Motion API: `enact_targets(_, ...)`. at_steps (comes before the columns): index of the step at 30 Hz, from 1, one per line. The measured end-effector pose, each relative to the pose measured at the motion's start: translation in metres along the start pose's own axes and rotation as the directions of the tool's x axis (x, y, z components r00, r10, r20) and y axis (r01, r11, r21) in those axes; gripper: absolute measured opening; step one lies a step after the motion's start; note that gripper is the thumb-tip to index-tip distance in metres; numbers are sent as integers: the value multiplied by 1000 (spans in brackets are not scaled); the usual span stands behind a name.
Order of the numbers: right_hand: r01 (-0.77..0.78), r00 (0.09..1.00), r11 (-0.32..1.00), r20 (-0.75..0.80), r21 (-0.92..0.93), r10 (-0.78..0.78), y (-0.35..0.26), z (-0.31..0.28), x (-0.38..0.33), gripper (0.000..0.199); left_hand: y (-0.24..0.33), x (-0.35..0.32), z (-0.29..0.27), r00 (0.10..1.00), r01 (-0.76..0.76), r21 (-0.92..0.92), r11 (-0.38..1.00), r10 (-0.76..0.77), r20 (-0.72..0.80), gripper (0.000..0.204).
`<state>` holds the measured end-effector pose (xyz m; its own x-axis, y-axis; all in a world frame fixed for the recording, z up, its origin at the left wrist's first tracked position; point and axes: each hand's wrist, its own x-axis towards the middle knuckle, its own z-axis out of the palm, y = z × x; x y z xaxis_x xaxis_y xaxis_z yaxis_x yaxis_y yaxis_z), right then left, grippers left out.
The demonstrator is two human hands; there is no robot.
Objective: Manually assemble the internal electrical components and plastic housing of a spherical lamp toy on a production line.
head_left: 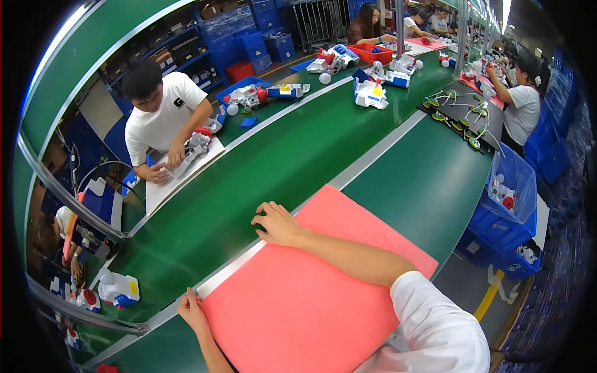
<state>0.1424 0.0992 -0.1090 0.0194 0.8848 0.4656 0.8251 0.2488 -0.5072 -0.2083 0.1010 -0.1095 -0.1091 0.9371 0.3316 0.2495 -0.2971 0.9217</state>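
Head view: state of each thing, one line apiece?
Pink mat: flat, partly under right forearm.
Left hand: fingers curled, at mat's left corner.
Right hand: open, fingers bent, at mat's far edge.
Green belt: running or stopped, can't tell.
Lined blue bin: open, holding parts.
White board: flat, under co-worker's hands.

Station layout: mat (298,304) on table (404,180), conveyor belt (280,143) beyond.
The left hand (194,311) is at the mat's left corner; the right hand (280,225) is at its far edge, with the right forearm (354,256) above the mat. Across the conveyor belt, to the left, a co-worker (158,115) is behind a board (163,194). One housing (118,288) lies at the left. Bins (497,225) stand right of the table.
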Motion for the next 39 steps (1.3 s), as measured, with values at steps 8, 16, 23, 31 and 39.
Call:
enact_targets(8,-7,1000,1000,3,-5,7,-1,1,0,21,-1,1,-2,1000,-20,28,999,20,9,50)
enact_targets(16,-4,1000,1000,24,8,4,-1,0,1,22,2,1,-3,1000,8,33,999,-9,24,51)
enact_targets(23,5,999,1000,37,10,-5,-1,-3,1,22,-8,2,-2,1000,-29,10,1000,29,5,50)
enact_targets(31,7,996,1000,91,17,-9,-3,-3,1,25,-18,4,-8,1000,-4,59,998,4,-10,53)
enact_targets(39,-9,997,999,75,44,5,-4,1,4,26,-20,10,-11,1000,4,30,1000,-4,11,53)
